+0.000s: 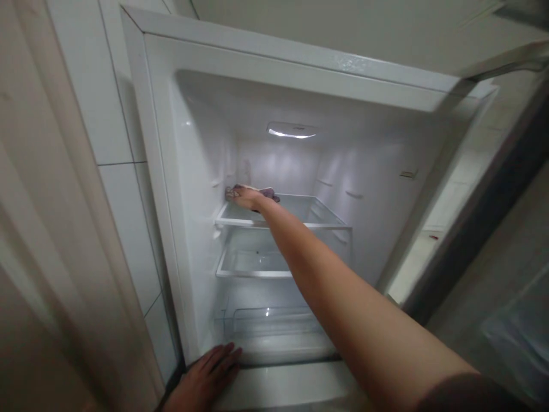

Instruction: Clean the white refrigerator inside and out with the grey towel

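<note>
My right arm reaches deep into an open white refrigerator (167,171). At its back left corner my right hand (245,197) holds a dark purplish cloth (269,194), part of which bunches out beside the wrist. The hand is just above the top glass shelf (295,206), near the left inner wall. Its fingertips are small and partly covered by the cloth. Low on the left, my left hand (210,372) lies with fingers stretched out on the refrigerator's front bottom edge, holding nothing.
Below the top shelf are a second glass shelf (253,263) and a clear drawer (274,320). A lit lamp (291,131) is set in the ceiling. The open door (472,217) stands on the right; a tiled wall (122,206) is close on the left.
</note>
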`<control>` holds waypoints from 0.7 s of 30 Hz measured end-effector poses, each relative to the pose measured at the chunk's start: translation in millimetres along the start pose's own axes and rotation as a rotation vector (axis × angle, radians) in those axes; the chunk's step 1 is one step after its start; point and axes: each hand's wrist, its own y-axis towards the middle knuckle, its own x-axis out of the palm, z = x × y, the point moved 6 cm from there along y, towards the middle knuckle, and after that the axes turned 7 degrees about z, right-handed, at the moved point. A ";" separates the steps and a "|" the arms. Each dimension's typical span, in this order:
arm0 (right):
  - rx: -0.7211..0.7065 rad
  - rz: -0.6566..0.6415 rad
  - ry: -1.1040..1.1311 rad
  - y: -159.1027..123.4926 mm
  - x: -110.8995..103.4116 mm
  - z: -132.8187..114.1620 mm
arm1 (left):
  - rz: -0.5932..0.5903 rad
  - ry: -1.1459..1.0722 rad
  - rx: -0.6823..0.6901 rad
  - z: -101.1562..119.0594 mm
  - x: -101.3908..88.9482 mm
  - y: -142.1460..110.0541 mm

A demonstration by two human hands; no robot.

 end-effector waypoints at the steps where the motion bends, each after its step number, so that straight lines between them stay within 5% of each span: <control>1: -0.006 -0.003 0.043 -8.7 -2.8 -4.4 | -0.005 -0.018 -0.014 -0.4 -6.4 1.3; 9: 0.044 -0.024 0.369 -91.0 -48.6 -5.1 | 0.241 0.074 0.068 5.5 -42.5 8.2; 16: 0.417 0.151 0.084 -152.2 -98.7 81.7 | 0.345 0.175 0.184 12.4 -68.6 18.0; 21: 0.598 0.205 -0.175 -171.8 -114.6 135.3 | 0.309 0.139 0.140 7.6 -55.3 11.4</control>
